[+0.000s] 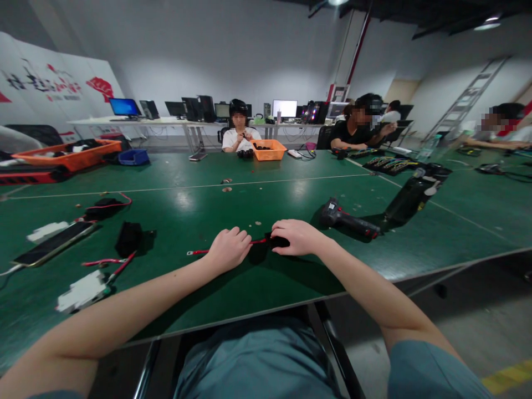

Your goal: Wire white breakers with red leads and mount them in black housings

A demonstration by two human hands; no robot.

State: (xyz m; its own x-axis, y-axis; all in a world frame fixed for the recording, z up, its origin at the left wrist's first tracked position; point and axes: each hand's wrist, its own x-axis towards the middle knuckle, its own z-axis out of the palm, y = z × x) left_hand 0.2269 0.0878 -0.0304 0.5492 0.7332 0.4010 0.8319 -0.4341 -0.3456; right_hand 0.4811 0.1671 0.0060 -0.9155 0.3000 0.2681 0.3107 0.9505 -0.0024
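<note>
My left hand [229, 249] is closed around a red cable [199, 252], which lies low over the green table [224, 302]. A metal ring terminal shows at the cable's left end. The cable's other end runs to a small black box-like part [279, 241]. Around that part my right hand [297, 237] is curled, with thumb and fingers on its two sides, so much of it is hidden. To the right lies a black cordless drill [349, 219]. Left of my hands is another black part [128, 238], near a white circuit breaker [83, 291] with red cables.
A phone [54, 244] and a black part with a red wire [103, 208] lie at the left. Farther off stand orange baskets [269, 152] and a blue bin [133, 157]. A dark upright stand [409, 199] rises at the right. Several people sit across the table.
</note>
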